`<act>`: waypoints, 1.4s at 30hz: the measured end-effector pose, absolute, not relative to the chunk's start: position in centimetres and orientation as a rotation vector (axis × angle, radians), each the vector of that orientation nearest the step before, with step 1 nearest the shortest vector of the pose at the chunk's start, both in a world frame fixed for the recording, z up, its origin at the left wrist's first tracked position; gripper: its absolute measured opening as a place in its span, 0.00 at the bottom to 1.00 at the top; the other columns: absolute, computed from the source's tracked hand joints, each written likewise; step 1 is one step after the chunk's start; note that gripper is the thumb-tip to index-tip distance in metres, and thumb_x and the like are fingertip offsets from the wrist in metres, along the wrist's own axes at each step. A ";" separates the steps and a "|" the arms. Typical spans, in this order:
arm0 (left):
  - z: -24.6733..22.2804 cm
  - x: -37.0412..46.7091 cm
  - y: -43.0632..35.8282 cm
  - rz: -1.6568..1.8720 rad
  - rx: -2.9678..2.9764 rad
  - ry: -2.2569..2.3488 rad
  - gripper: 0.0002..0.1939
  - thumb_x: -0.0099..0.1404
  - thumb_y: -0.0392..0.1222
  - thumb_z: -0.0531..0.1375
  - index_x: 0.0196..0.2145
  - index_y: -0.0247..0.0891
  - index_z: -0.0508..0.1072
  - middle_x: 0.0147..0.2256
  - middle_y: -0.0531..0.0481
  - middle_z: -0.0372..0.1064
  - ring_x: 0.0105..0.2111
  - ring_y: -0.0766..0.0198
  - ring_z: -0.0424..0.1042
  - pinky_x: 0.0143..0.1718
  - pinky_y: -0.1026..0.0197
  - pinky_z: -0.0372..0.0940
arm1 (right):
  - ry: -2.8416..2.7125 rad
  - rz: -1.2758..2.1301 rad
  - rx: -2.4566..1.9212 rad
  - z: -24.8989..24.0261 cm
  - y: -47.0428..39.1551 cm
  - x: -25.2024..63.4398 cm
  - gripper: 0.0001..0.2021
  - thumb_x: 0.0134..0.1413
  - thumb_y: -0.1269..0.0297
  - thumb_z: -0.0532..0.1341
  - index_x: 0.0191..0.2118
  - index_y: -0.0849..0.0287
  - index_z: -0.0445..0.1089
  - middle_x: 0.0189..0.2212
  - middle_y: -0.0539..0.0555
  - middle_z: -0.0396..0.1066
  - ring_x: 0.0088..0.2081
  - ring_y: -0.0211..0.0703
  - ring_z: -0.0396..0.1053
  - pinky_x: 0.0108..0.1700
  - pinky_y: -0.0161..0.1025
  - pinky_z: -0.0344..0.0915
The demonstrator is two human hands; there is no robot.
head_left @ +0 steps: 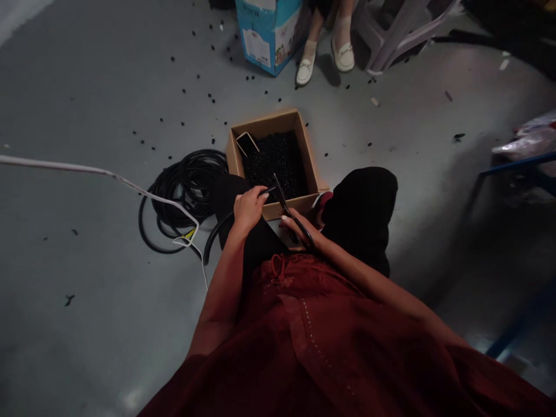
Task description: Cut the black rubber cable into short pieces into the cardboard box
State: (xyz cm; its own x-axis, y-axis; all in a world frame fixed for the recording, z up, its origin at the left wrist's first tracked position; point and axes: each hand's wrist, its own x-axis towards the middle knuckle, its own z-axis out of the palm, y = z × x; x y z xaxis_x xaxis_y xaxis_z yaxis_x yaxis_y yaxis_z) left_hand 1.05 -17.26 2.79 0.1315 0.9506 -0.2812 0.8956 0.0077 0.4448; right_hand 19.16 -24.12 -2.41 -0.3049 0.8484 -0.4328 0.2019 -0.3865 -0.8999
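My left hand (249, 209) is closed round a black hose (217, 230), whose end sticks out past the fingertips over the box's near edge. In my right hand (299, 225) is a pair of scissors (281, 196) with dark handles, the blades pointing up and away from me beside the hose end. Whether the blades touch the hose, I cannot tell. Below both hands a cardboard box (307, 153) holds a heap of small black pieces (278, 159). A dark rectangular thing with a pale rim (247, 143) leans in its far left corner.
A coil of black hose (186, 185) lies on the floor left of the box, with a white cable (143, 190) crossing it. Small black bits dot the grey floor. Beyond are a blue carton (258, 40), another person's white shoes (306, 65) and a plastic stool (386, 37).
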 end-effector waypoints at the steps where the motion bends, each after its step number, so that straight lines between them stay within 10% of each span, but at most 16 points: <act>1: 2.8 1.1 -17.3 0.139 1.891 1.772 0.17 0.74 0.44 0.50 0.55 0.45 0.73 0.54 0.50 0.76 0.55 0.59 0.72 0.57 0.58 0.60 | -1.343 1.737 -1.443 -2.4 -24.1 19.1 0.20 0.62 0.47 0.55 0.50 0.57 0.64 0.36 0.53 0.73 0.34 0.43 0.70 0.38 0.40 0.68; 30: 3.1 1.3 -17.5 0.072 1.948 1.713 0.18 0.75 0.44 0.50 0.55 0.44 0.74 0.56 0.52 0.74 0.57 0.59 0.71 0.57 0.58 0.59 | -1.504 1.667 -1.431 -2.7 -22.9 19.0 0.31 0.60 0.42 0.58 0.59 0.61 0.61 0.54 0.63 0.68 0.50 0.53 0.70 0.52 0.49 0.68; 42: 2.8 1.1 -17.3 0.002 1.994 1.710 0.19 0.75 0.45 0.48 0.56 0.46 0.73 0.57 0.52 0.74 0.57 0.58 0.71 0.55 0.58 0.60 | -1.481 1.649 -1.472 -3.4 -22.3 18.7 0.22 0.61 0.47 0.55 0.50 0.60 0.65 0.33 0.52 0.67 0.33 0.44 0.66 0.36 0.41 0.66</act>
